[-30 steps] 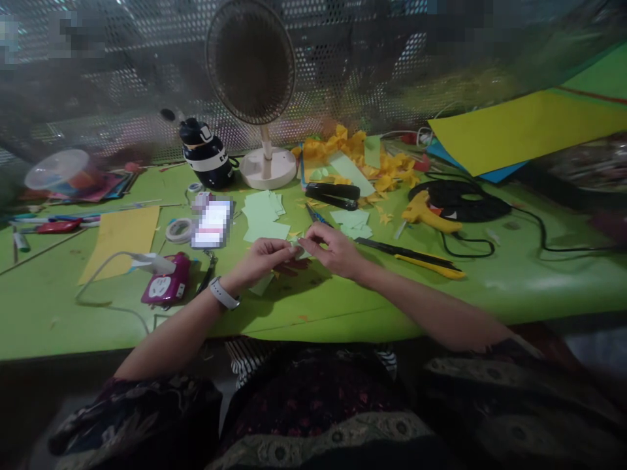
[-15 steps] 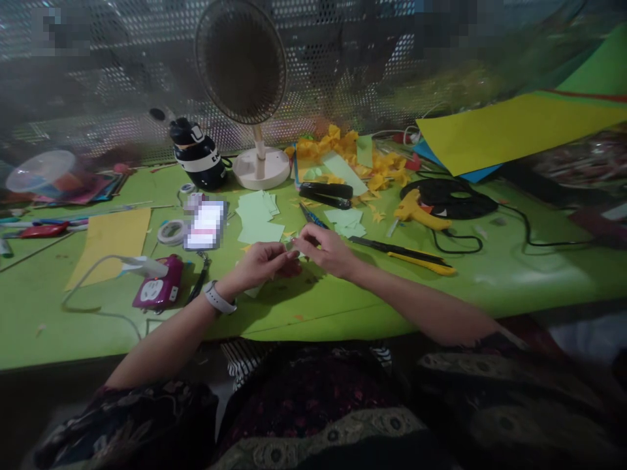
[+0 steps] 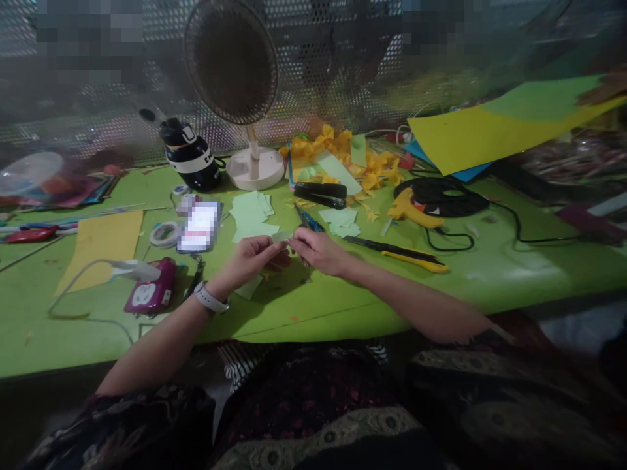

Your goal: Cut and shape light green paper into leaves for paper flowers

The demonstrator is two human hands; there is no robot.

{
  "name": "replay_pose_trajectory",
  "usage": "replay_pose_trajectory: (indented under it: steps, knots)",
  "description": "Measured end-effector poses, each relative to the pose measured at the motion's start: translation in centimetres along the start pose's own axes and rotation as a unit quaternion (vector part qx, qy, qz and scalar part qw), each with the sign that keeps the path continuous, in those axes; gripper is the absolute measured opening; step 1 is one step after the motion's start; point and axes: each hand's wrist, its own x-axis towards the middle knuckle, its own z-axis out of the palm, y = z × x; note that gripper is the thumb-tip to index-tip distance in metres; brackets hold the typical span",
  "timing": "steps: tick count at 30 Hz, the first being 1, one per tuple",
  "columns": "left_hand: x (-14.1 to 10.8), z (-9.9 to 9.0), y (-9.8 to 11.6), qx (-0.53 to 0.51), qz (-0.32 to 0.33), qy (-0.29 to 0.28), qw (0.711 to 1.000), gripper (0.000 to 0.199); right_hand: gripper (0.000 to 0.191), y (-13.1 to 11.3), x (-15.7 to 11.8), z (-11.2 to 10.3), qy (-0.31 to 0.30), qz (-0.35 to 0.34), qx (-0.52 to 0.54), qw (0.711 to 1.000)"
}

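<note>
Bare green tabletop runs open along the near edge, while the black-bladed yellow cutter, long black stapler and blue-patterned scissors obstruct passage rightward and forward.

From here I see a smooth green table with a soft sheen toward its right end. Near its far edge, crinkled orange paper looks rough; flat green paper pieces look matt. I read the purple adapter as glossy plastic, the far screen as perforated.
</note>
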Motion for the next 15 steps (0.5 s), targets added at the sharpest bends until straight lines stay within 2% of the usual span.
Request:
replay_pose_trajectory:
  steps: [5,11,15]
  knots:
    - [0.04,0.01,0.08,-0.014,-0.005,0.03,0.999,0.045,0.043,0.06,-0.01,0.26,0.036,-0.012,0.015,0.999]
    - [0.33,-0.5,-0.23,-0.03,-0.018,-0.004,0.999,0.042,0.041,0.09,-0.11,0.35,0.045,-0.011,0.027,0.999]
    - [0.34,-0.59,-0.21,-0.031,-0.005,-0.013,0.999,0.043,0.042,-0.07,-0.06,0.15,0.051,-0.016,0.023,0.998]
